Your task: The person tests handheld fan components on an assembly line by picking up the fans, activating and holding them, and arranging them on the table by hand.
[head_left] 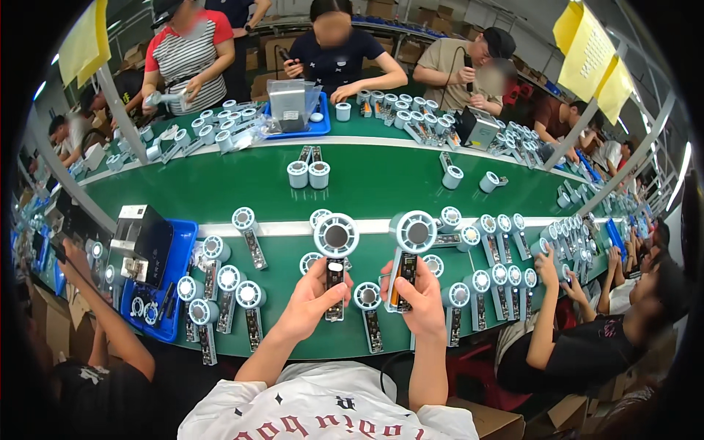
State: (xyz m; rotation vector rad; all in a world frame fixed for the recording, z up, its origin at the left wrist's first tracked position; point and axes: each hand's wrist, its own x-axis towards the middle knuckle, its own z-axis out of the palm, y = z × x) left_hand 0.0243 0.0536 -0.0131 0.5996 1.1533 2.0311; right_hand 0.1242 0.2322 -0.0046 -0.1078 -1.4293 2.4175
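Note:
My left hand [315, 299] is closed round the handle of a pale blue handheld fan [336, 235]. Its round head faces up with a dark centre, and a circuit board shows in the open handle under my thumb. Gripped the same way, a second handheld fan [416, 232] is in my right hand [419, 302]; an orange-and-dark strip shows inside its handle. Both fans are held upright, side by side and apart, above the green bench [282, 330]. Below and between my hands another fan [367, 296] lies with its handle toward me.
Several similar fans lie to the left [251, 295] and right [480, 281]. At left, a blue tray [181, 253] holds a boxy metal device [139, 246] and round parts. A white rail [279, 229] separates a green belt [242, 183]. Co-workers sit opposite and on both sides.

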